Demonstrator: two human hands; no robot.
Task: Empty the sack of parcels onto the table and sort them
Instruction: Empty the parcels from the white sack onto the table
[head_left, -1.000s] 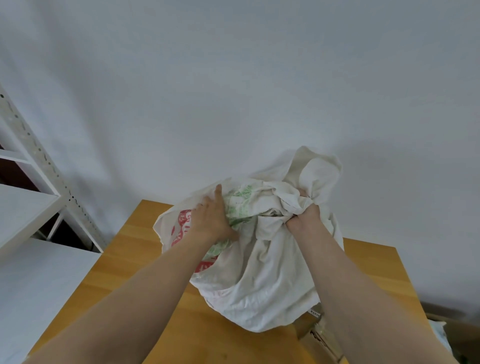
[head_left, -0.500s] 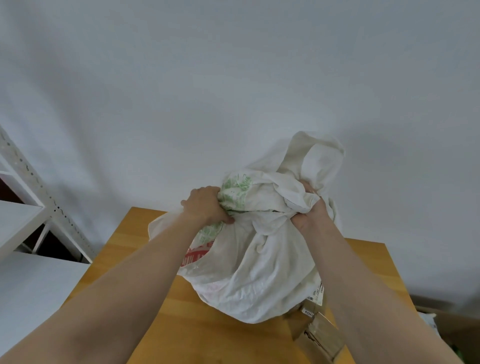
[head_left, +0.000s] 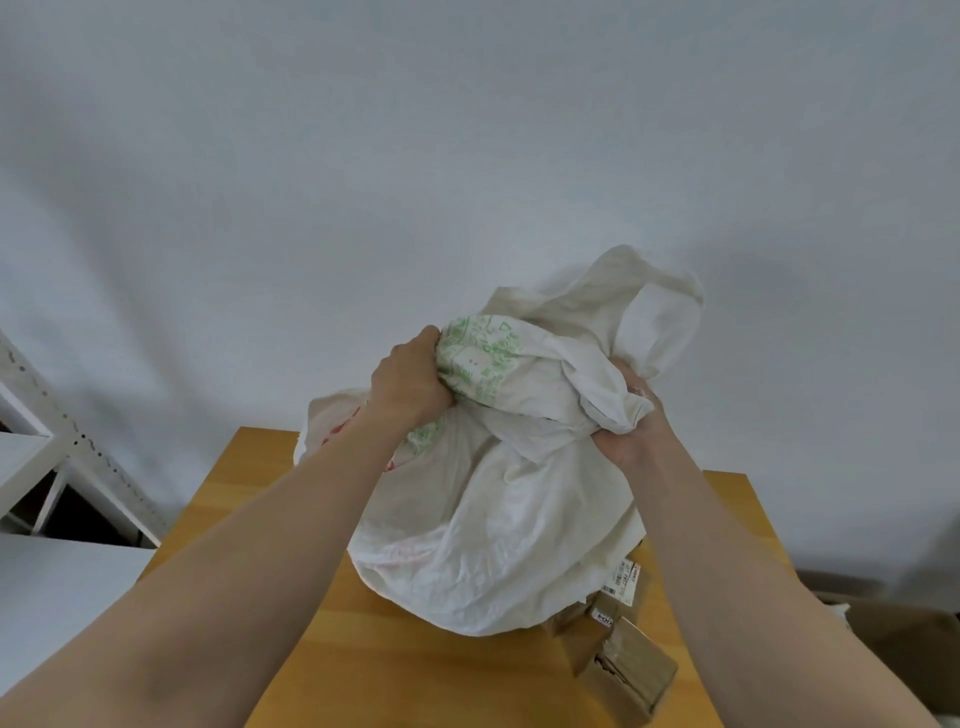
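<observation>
Gripping the white cloth sack (head_left: 498, 525) high with both hands. Left hand (head_left: 410, 384) clenched round a bunch of the green-printed fabric. Right hand (head_left: 631, 439) clenched round a thick fold on the opposite side, with the handle loop (head_left: 670, 312) flopping up behind it.

Held by the bunched upper end, most likely so that the weight hangs low and the contents slide toward the opening. Judged from the brown parcels (head_left: 623, 660) poking out under the lower right of the sack, the emptying is only partly done. Plenty of bulk in the belly of the cloth. Cannot tell whether the belly touches the wooden surface (head_left: 415, 665) or hangs just above it.

The parcels that are out lie on the surface near its right edge, stacked unevenly, one with a white printed label (head_left: 626, 577). Risk of one tipping off that side if more drop on top.

Around: white metal shelving unit (head_left: 78, 447) to the left, apart from the surface, and a plain pale wall (head_left: 467, 156) behind. Something brownish at the far lower right, too indistinct to name. Nothing seen blocking the left half of the surface, so room there for sorting.
</observation>
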